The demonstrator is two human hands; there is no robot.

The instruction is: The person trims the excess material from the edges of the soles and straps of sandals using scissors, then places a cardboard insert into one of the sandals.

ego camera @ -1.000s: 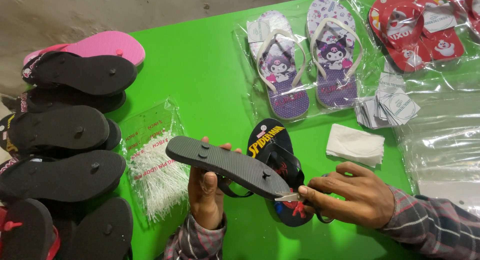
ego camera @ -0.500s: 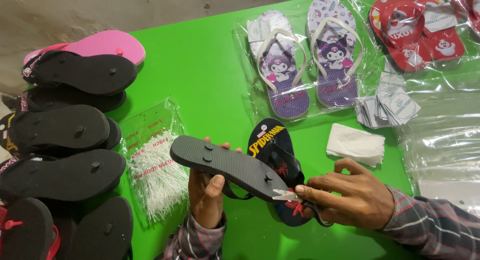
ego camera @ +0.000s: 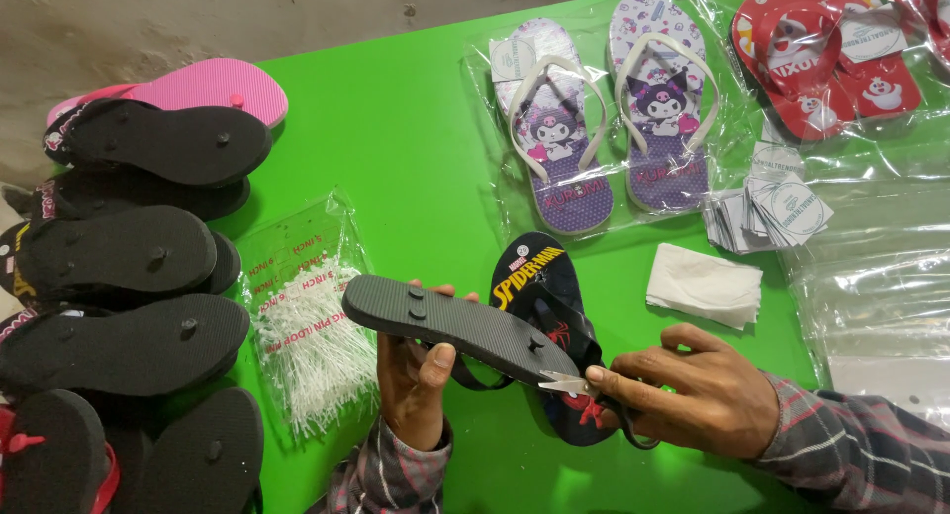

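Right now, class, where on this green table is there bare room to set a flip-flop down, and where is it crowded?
Bare green table lies between the black stack and the bagged purple pair, above the pin bag. A smaller patch sits near the front edge, between the left hand and right hand. The left edge and right side, with plastic bags, are crowded.

Green table — bagged sandals, tag-pin bag

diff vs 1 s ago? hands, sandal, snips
Little changed. The left hand shifted the upturned black sandal slightly right and lower; the right hand followed, bringing the small snips up to the sandal's near end. Both grips are unchanged. The second black sandal underneath, the bagged purple pair, the bag of white ties and the black stack did not move.
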